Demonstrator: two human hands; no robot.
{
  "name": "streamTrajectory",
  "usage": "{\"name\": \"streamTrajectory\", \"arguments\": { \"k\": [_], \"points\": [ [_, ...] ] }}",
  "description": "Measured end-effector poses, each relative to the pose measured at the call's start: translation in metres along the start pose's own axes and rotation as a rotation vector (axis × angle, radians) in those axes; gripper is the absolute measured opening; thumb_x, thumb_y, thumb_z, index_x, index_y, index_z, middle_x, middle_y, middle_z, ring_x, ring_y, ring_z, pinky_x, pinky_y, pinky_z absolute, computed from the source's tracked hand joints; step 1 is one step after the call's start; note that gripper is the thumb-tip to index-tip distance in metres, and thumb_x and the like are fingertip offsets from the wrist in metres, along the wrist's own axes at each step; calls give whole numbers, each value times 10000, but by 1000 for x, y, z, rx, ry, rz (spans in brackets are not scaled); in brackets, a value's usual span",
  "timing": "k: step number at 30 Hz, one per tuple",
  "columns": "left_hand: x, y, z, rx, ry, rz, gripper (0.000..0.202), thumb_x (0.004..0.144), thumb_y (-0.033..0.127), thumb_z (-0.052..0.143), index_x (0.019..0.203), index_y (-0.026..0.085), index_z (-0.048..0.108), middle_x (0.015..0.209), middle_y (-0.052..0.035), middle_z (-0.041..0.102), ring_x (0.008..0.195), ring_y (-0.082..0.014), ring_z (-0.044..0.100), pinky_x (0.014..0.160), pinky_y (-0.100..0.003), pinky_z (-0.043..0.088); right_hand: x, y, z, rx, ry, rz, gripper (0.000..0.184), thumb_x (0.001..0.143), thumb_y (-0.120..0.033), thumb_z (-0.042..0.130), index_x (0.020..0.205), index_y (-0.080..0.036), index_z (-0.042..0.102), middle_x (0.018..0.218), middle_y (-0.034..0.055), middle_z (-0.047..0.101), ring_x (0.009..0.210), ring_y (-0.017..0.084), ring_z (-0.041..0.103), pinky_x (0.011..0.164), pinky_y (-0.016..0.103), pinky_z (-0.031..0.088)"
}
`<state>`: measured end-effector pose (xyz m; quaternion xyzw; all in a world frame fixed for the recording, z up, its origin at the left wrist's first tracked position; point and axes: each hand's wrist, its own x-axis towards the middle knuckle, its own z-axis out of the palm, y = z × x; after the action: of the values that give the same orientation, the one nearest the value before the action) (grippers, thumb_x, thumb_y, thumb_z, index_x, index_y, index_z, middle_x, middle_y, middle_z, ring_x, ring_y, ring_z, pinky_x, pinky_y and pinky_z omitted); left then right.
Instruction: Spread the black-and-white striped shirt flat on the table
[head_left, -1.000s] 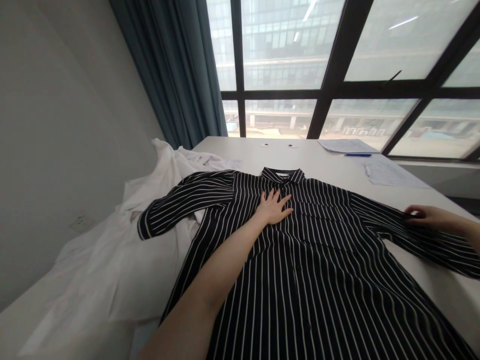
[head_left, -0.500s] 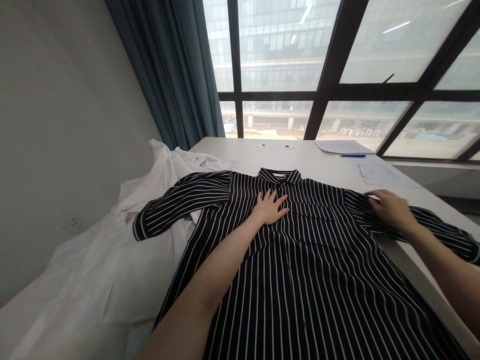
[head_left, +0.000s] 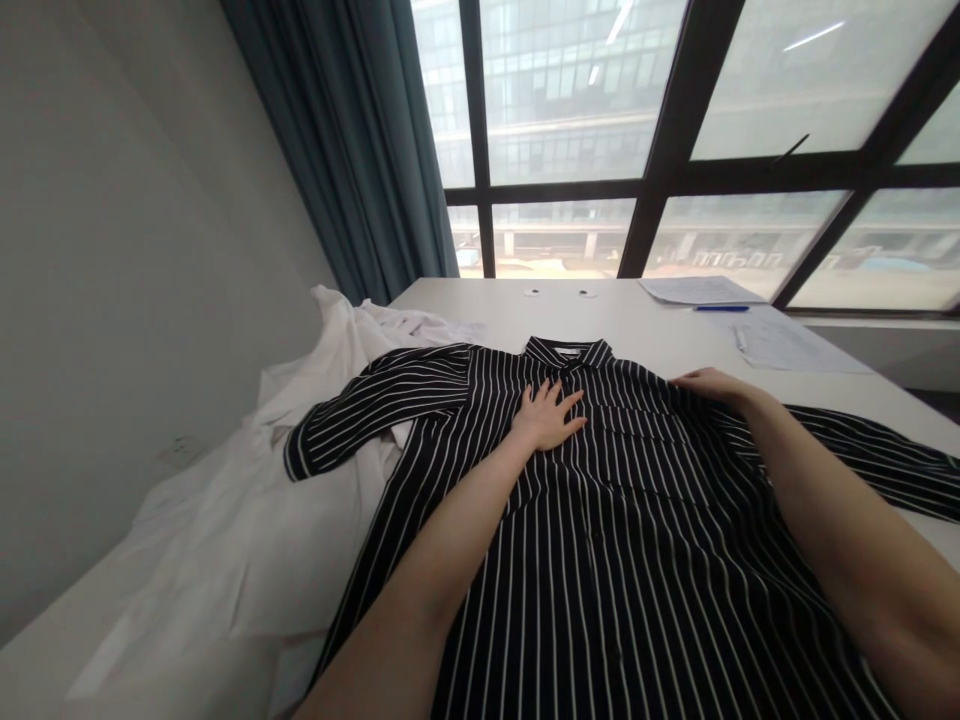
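A black shirt [head_left: 540,560] with thin white stripes lies spread front side up, its collar [head_left: 568,352] at the far end. My left hand [head_left: 547,415] rests flat on its chest just below the collar, fingers spread. At the shoulder on the right, my right hand [head_left: 709,385] has its fingers together on the fabric, which bunches beneath it. Its fingertips are partly hidden. One sleeve [head_left: 375,410] stretches out to the left over white cloth; the other sleeve [head_left: 862,455] extends right, partly behind my right forearm.
Crumpled white cloth [head_left: 247,540] covers the left side of the white table [head_left: 487,300]. Papers [head_left: 701,290] and a blue pen [head_left: 721,309] lie at the back right. Two small white items with dark spots sit near the back edge. Beyond are a blue curtain [head_left: 360,150] and windows.
My right hand has moved left from the upper sleeve to the shirt's shoulder. My left hand stays flat on the chest. The view has shifted slightly.
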<state>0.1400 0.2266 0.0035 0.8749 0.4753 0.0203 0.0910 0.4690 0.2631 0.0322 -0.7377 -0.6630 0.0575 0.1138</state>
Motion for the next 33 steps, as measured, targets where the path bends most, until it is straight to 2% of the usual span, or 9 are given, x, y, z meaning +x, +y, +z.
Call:
{"name": "streamTrajectory", "arguments": {
  "k": [3, 5, 8, 11, 14, 18, 22, 29, 33],
  "points": [
    [0, 0, 1, 1, -3, -2, 664, 919, 679, 138, 1508, 374, 174, 1609, -11, 117, 1474, -292, 60, 1159, -562, 69, -5, -3, -5, 62, -249, -38, 273, 923, -376, 557, 1078, -180, 669, 1095, 45, 657, 949, 196, 623, 832, 327, 511],
    [1, 0, 1, -1, 3, -3, 662, 919, 679, 141, 1507, 377, 177, 1609, -13, 119, 1475, -289, 59, 1160, -559, 66, -8, -6, -7, 72, -286, -34, 239, 877, -381, 607, 949, -190, 730, 937, 27, 708, 855, 172, 633, 776, 263, 483],
    [0, 0, 0, -4, 5, -4, 658, 921, 674, 149, 1507, 375, 182, 1608, -23, 123, 1474, -289, 64, 1159, -558, 69, -10, -11, -8, 16, -143, 61, 273, 854, -378, 602, 979, -170, 726, 929, 80, 710, 889, 240, 622, 800, 347, 459],
    [-1, 1, -2, -3, 2, -5, 653, 924, 669, 155, 1505, 373, 191, 1607, -21, 128, 1474, -288, 71, 1159, -556, 78, -16, -18, -6, -73, 122, 166, 397, 912, -344, 454, 1211, -129, 604, 1205, 200, 598, 1145, 371, 494, 924, 529, 364],
    [0, 2, -2, -5, -1, -4, 654, 922, 670, 157, 1505, 374, 190, 1607, -18, 130, 1474, -288, 73, 1157, -558, 83, -25, -30, 6, -139, 280, 62, 427, 920, -279, 365, 1285, -132, 532, 1349, 217, 479, 1271, 385, 365, 986, 568, 287],
    [1, 2, -1, 1, 11, -3, 654, 920, 674, 156, 1504, 381, 190, 1606, -8, 140, 1473, -289, 78, 1159, -557, 82, -30, -48, 39, -150, 155, -143, 402, 913, -343, 391, 1254, -223, 568, 1347, 115, 540, 1240, 309, 444, 1002, 503, 343],
    [2, 2, 1, -1, 12, -7, 660, 917, 679, 157, 1506, 381, 184, 1606, -12, 137, 1472, -294, 86, 1159, -559, 85, -25, -51, 63, -134, 63, -128, 481, 953, -433, 297, 1369, -273, 479, 1478, 69, 438, 1338, 312, 374, 1040, 559, 312],
    [2, 5, 1, 5, 72, -44, 645, 934, 653, 120, 1512, 369, 151, 1586, -16, 225, 1462, -246, 164, 1163, -509, 151, -20, -55, 60, -122, 120, -41, 514, 955, -452, 272, 1351, -214, 497, 1480, 124, 423, 1345, 343, 361, 1036, 602, 294],
    [6, -1, -4, 47, 162, -154, 567, 987, 484, 137, 1490, 255, 266, 1542, -55, 328, 1427, -206, 254, 1157, -418, 208, -29, -64, 57, -125, 202, -79, 475, 974, -338, 231, 1318, -176, 516, 1460, 112, 447, 1360, 240, 347, 1095, 466, 274]
  ]
}}
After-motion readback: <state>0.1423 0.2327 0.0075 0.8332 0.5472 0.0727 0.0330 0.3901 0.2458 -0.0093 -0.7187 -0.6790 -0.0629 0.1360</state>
